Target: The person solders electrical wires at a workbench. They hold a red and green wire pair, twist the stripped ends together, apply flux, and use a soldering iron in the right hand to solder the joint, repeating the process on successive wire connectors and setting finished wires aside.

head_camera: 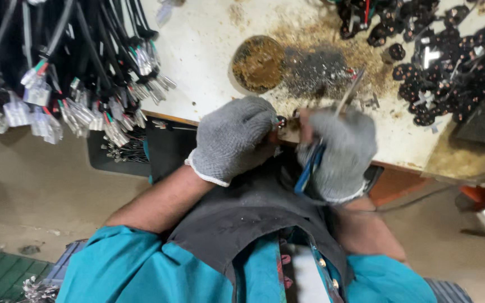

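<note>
Round shallow dish [257,63] on the bench holds brownish-yellow residue, crusted; can't tell more. Next to it, a patch of grey metallic filings and brown stain [321,67] spread over the white worktop [209,39].

Both hands in grey knit gloves, working at the bench's near edge. Left hand [234,139] clenched around a small dark part [281,121] with a glint of metal, pinched at the fingertips. Right hand [341,151] is motion-blurred, gripping a blue-handled hand tool [309,166], handle running down past the palm; a thin metal rod [350,92] sticks up from that fist toward the bench. Tool tip meets the part between the two hands, just off the bench edge.

Top right: heap of small black round components [444,62] with wire ends, lying loose on the worktop. Top left: bundle of black cables with clear plastic connectors [79,84] hanging over the bench side.

Bench edge is wood-trimmed, surface dirty. Floor [29,185] below is plain tan. Person wears a teal shirt with a dark apron [254,213].
</note>
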{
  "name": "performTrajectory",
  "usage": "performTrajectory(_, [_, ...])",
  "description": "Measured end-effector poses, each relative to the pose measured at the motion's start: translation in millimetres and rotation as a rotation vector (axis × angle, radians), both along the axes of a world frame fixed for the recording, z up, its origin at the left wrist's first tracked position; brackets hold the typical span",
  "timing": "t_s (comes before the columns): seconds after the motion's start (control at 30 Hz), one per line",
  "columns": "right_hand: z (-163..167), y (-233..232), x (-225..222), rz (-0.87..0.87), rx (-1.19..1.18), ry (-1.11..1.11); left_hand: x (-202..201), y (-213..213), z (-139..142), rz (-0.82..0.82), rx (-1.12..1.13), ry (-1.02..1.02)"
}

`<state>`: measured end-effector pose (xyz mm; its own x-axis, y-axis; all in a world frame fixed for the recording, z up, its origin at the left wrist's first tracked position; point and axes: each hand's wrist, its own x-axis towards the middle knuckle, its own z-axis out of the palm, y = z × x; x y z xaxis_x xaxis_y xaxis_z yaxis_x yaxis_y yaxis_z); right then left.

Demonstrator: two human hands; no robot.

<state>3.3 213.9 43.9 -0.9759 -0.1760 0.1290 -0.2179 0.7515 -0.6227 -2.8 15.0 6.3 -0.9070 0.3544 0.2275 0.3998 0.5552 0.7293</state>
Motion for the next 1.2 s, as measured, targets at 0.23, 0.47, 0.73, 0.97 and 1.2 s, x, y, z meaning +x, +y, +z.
performTrajectory(0.23, [-1,5,1,0.092,0.25,-0.076,2,-1,-5,0.018,0.009,0.043])
performTrajectory(0.47, [-2,6,-4,0.137,0.141,0.179,0,0,-4,0.018,0.06,0.088])
performTrajectory(0.73, [-12,5,4,-0.171,-0.622,-0.245,5,-9,-4,0.022,0.106,0.018])
performTrajectory(0.97, [-6,12,-4,0.028,-0.76,-0.29,-2,-4,22,-0.063,0.106,-0.013])
performTrajectory(1.2, [-7,14,2,0.097,-0.369,-0.008,-5,-70,63,-0.218,-0.321,-0.459])
